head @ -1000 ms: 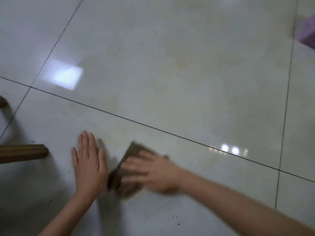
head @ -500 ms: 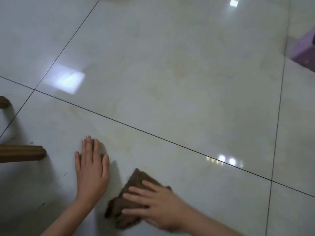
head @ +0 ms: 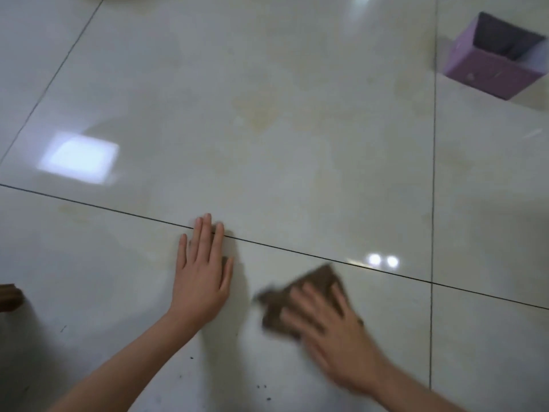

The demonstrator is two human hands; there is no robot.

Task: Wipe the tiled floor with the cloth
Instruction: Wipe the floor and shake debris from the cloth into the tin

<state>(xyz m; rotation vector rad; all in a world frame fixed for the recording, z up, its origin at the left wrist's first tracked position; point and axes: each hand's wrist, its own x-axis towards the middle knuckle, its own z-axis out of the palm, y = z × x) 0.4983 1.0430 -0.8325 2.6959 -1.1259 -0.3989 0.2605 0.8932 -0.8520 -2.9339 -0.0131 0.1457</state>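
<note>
1. Spreading across the whole view, the glossy pale tiled floor (head: 297,129) is divided by dark grout lines (head: 297,251). A bright square glare (head: 78,156) sits on its far left, and faint yellowish stains mark the middle tile.
2. A purple box (head: 487,72) stands at the floor's far right with its top open. Its inside is dark, and whether it holds anything cannot be made out. Its right corner is cut off by the picture's edge.
3. The left hand (head: 200,281) lies flat on the floor with its fingers straight and close together, the tips crossing a grout line. Its grip is released and holds nothing.
4. The right hand (head: 332,337) is smeared by blur. Its fingers look spread and extended, pressing down on the cloth rather than clenched around it.
5. The brown cloth (head: 318,281) lies on the near tile, just this side of the grout line and apart from the left hand. Its near part is hidden under the right hand, and its outline is blurred.
6. A wooden piece (head: 10,297) pokes in at the floor's left edge, mostly cut off. What it belongs to cannot be told.
7. Small dark specks (head: 261,387) dot the floor between the two forearms, toward the near edge.
</note>
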